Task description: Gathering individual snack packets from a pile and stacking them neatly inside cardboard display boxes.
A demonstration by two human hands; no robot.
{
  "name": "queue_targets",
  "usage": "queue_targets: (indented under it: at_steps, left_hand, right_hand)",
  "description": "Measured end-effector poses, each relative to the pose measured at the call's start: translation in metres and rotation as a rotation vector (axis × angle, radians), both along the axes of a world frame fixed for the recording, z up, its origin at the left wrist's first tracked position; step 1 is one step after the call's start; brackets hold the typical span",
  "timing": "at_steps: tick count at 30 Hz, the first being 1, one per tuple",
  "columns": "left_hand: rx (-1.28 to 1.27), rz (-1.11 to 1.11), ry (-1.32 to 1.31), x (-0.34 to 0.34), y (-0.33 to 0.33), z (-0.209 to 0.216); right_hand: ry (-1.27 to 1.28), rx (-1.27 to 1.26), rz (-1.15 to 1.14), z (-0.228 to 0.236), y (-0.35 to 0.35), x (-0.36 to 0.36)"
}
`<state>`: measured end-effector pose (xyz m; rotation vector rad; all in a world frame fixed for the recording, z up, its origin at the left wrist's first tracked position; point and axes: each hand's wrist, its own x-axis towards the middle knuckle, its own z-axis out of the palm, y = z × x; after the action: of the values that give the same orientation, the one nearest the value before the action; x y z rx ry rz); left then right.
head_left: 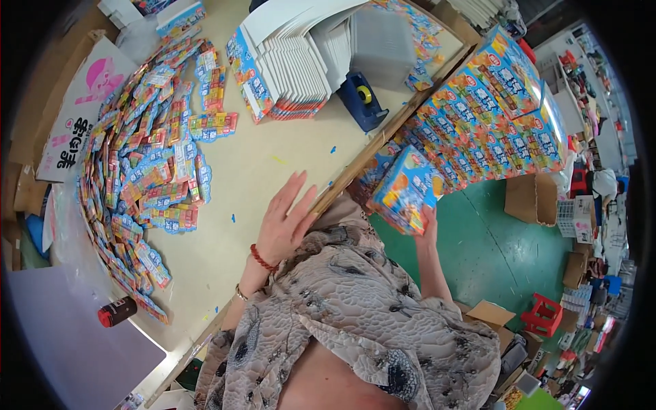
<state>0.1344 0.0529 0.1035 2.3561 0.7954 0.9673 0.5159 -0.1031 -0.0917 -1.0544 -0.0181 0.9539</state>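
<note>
My right hand [428, 227] grips the blue printed carton [405, 188] at three o'clock; my left hand [282, 217] spreads empty over the counter [263, 181]. I'd pinch lightly, lest the carton's corner dent.

– What sort of place is this?
– A packing workshop, apparently: heaped packets [167, 171] at left, a tape dispenser [362, 109] at top centre, stacked printed boxes [488, 116] at upper right.
– And beyond?
– Green floor [471, 253] with cardboard cartons [531, 199], at right.
</note>
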Motion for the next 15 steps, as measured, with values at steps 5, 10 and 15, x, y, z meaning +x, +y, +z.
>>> queue_targets:
  at_steps: [5, 10, 15]
  left_hand:
    - [-0.068, 0.1, 0.05, -0.017, -0.007, -0.012]
    - [-0.196, 0.208, 0.112, -0.036, -0.021, -0.025]
    - [-0.265, 0.218, 0.11, -0.039, -0.025, -0.035]
  right_hand:
    - [-0.029, 0.006, -0.064, -0.037, 0.053, 0.008]
    - [-0.103, -0.053, -0.29, -0.028, 0.1, -0.02]
    - [-0.246, -0.115, -0.345, -0.054, 0.121, -0.038]
